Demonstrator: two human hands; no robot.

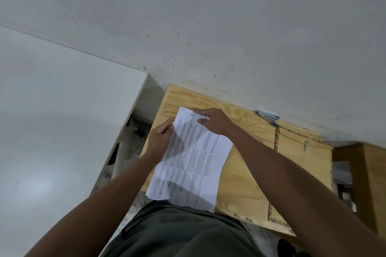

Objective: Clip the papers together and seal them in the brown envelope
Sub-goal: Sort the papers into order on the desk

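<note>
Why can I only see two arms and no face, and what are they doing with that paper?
The camera sits on the person's head and looks down, so you see what they see: their own arms, and their dark grey clothing at the bottom. No robot is here, only two bare hands. The left hand grips the left edge of the white printed paper sheets. The right hand presses on the sheets' top end. The sheets lie on a light plywood table that stands against a grey wall. To the right lies a brown envelope with a red and blue striped border, with a small metal paper clip resting on it. Beyond the envelope, by the wall, is a small teal and white object; I cannot tell what it is.
</note>
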